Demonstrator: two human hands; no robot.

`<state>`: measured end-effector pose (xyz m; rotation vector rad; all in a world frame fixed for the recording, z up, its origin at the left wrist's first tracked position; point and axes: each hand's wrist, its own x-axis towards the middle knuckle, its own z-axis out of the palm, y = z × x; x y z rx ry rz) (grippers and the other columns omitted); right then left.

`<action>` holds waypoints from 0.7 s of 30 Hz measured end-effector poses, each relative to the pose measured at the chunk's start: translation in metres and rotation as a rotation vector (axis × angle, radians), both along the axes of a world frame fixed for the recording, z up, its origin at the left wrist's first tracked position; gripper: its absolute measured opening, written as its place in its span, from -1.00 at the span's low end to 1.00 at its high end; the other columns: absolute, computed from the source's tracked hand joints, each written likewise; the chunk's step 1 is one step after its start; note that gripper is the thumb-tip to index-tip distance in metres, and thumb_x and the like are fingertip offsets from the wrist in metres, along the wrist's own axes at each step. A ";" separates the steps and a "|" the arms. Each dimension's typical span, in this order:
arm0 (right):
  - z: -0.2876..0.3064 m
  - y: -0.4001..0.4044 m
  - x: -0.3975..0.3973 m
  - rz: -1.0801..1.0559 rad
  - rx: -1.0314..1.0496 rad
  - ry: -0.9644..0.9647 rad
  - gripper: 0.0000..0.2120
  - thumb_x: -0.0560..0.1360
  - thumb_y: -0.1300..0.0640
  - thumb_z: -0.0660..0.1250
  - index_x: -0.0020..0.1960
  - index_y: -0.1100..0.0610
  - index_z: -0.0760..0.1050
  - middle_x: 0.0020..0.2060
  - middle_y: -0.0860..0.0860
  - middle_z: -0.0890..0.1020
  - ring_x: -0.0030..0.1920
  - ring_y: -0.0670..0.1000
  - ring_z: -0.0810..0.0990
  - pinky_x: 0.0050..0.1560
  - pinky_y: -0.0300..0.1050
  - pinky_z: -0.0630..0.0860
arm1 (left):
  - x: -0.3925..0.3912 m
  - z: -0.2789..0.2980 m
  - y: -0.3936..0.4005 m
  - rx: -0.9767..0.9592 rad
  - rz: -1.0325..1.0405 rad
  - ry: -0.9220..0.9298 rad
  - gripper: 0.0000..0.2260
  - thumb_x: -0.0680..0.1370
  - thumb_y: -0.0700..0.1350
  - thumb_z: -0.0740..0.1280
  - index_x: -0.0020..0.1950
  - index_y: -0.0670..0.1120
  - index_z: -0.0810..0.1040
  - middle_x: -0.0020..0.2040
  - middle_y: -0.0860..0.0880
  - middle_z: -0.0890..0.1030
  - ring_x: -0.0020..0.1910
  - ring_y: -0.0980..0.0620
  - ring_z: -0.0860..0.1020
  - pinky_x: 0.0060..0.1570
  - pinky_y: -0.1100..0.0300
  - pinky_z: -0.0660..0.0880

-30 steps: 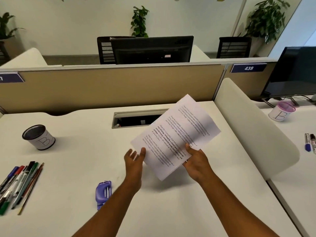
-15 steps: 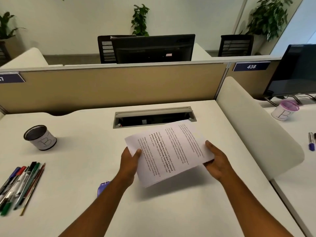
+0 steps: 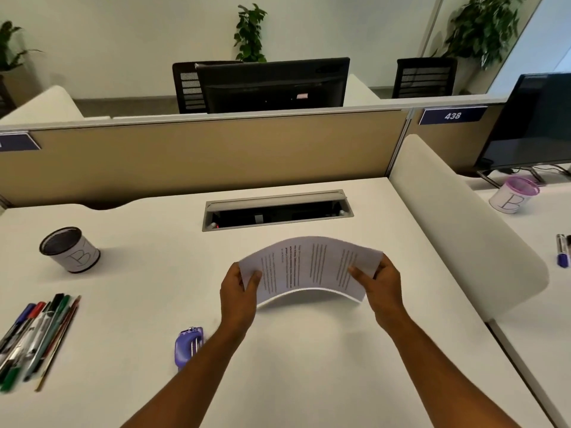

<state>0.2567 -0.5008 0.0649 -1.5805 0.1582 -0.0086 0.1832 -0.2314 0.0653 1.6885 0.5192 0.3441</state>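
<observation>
Where it lay flatter before, the paper [image 3: 312, 268] now arches between both hands.

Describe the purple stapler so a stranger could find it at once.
Start at the white desk before the beige partition. Beside the person's left forearm lies the stapler. It is stubby and purple; the pens farther left are long and thin.

One head-worn wide view: we look forward and down.
Cable slot [image 3: 278, 210] mid-frame; partition [image 3: 200, 156] behind it, sheet [image 3: 309, 270] just before it, close under us.
</observation>
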 end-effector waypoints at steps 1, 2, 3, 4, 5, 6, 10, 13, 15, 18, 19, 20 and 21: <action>-0.005 0.003 -0.004 0.012 -0.009 0.015 -0.57 0.44 0.27 0.55 0.23 0.03 0.52 0.01 -0.05 0.69 -0.01 -0.05 0.70 -0.07 -0.19 0.68 | -0.003 -0.003 -0.002 0.004 -0.007 0.007 -0.76 0.60 -0.09 0.35 0.26 0.00 0.46 0.10 0.01 0.61 0.08 0.01 0.62 -0.04 0.20 0.64; -0.010 0.005 -0.008 0.025 -0.027 0.034 -0.55 0.45 0.27 0.54 0.28 0.06 0.50 0.04 -0.03 0.68 0.03 -0.03 0.68 -0.02 -0.17 0.68 | -0.005 -0.007 -0.003 0.011 -0.011 0.023 -0.70 0.60 -0.09 0.36 0.31 -0.02 0.43 0.14 -0.01 0.59 0.11 0.01 0.60 0.00 0.18 0.64; -0.014 0.007 -0.011 0.035 -0.047 0.052 -0.56 0.47 0.24 0.52 0.30 0.07 0.49 0.06 0.00 0.67 0.06 0.00 0.67 0.00 -0.15 0.67 | -0.007 -0.010 -0.003 0.021 -0.014 0.043 -0.67 0.60 -0.09 0.35 0.36 -0.02 0.41 0.17 -0.01 0.58 0.13 -0.01 0.58 0.03 0.14 0.63; -0.017 0.008 -0.013 0.040 -0.061 0.062 -0.62 0.50 0.21 0.50 0.28 0.07 0.51 0.06 0.01 0.67 0.07 0.05 0.67 -0.01 -0.16 0.66 | -0.007 -0.012 -0.003 0.034 -0.017 0.063 -0.66 0.61 -0.09 0.33 0.38 -0.02 0.40 0.18 -0.02 0.57 0.14 -0.03 0.58 0.03 0.12 0.62; -0.018 0.009 -0.014 0.039 -0.070 0.064 -0.69 0.52 0.18 0.48 0.23 0.05 0.53 0.03 0.00 0.68 0.06 0.08 0.68 -0.06 -0.21 0.66 | -0.007 -0.014 -0.003 0.045 -0.021 0.076 -0.68 0.62 -0.09 0.31 0.37 -0.02 0.40 0.17 -0.03 0.57 0.14 -0.06 0.58 0.01 0.14 0.62; -0.017 0.010 -0.015 0.030 -0.078 0.060 -0.75 0.53 0.15 0.47 0.18 0.01 0.55 0.01 -0.01 0.69 0.04 0.09 0.69 -0.14 -0.26 0.66 | -0.006 -0.014 -0.004 0.054 -0.024 0.077 -0.70 0.63 -0.08 0.29 0.36 -0.02 0.40 0.16 -0.03 0.58 0.14 -0.07 0.59 -0.02 0.18 0.61; -0.014 0.011 -0.016 -0.011 -0.088 0.020 -0.74 0.54 0.13 0.46 0.17 -0.08 0.52 0.00 -0.08 0.67 -0.01 -0.02 0.68 -0.26 -0.36 0.61 | -0.006 -0.013 -0.005 0.084 -0.019 0.048 -0.76 0.65 -0.09 0.24 0.31 0.06 0.34 0.14 0.01 0.55 0.11 -0.01 0.57 -0.11 0.35 0.58; -0.021 0.012 -0.021 0.029 -0.130 0.064 -0.65 0.55 0.15 0.46 0.28 -0.03 0.47 0.03 -0.08 0.64 0.03 -0.02 0.66 -0.22 -0.32 0.62 | -0.008 -0.018 -0.007 0.064 -0.061 0.137 -0.69 0.66 -0.13 0.23 0.39 0.02 0.32 0.19 -0.04 0.54 0.17 -0.06 0.57 0.06 0.07 0.63; -0.027 0.010 -0.022 0.010 -0.156 0.100 -0.74 0.57 0.13 0.43 0.23 0.00 0.51 0.01 -0.04 0.67 0.03 0.05 0.67 -0.18 -0.28 0.58 | -0.009 -0.021 -0.007 0.055 -0.067 0.187 -0.71 0.66 -0.16 0.21 0.39 -0.01 0.34 0.17 -0.06 0.55 0.21 -0.11 0.56 0.12 -0.01 0.61; -0.026 0.009 -0.018 -0.063 -0.119 0.153 -0.85 0.57 0.12 0.44 0.12 0.01 0.56 0.00 0.04 0.71 -0.01 0.07 0.69 -0.12 -0.13 0.60 | -0.009 -0.017 -0.004 0.023 -0.029 0.156 -0.77 0.66 -0.15 0.24 0.29 0.03 0.33 0.16 -0.01 0.54 0.22 -0.10 0.55 0.09 0.08 0.57; -0.024 0.009 -0.016 -0.077 -0.078 0.191 -0.88 0.56 0.14 0.45 0.07 0.01 0.58 0.00 0.05 0.72 -0.03 0.08 0.70 -0.10 -0.09 0.60 | -0.009 -0.015 -0.003 0.011 0.012 0.144 -0.74 0.64 -0.14 0.28 0.28 0.02 0.32 0.19 -0.02 0.52 0.24 -0.10 0.53 0.15 0.07 0.54; -0.023 0.010 -0.016 -0.082 -0.022 0.233 -0.89 0.55 0.16 0.46 0.05 0.01 0.60 -0.01 0.05 0.73 -0.05 0.07 0.71 -0.11 -0.06 0.61 | -0.009 -0.014 -0.002 0.001 0.067 0.140 -0.68 0.61 -0.13 0.34 0.30 0.00 0.32 0.24 -0.03 0.49 0.28 -0.10 0.50 0.22 0.05 0.49; -0.022 0.010 -0.016 -0.078 0.044 0.276 -0.87 0.54 0.19 0.46 0.06 0.04 0.61 -0.02 0.05 0.74 -0.06 0.08 0.71 -0.12 -0.05 0.61 | -0.008 -0.014 -0.001 -0.016 0.129 0.153 -0.59 0.57 -0.12 0.39 0.35 -0.04 0.31 0.31 -0.06 0.45 0.32 -0.10 0.46 0.27 0.04 0.45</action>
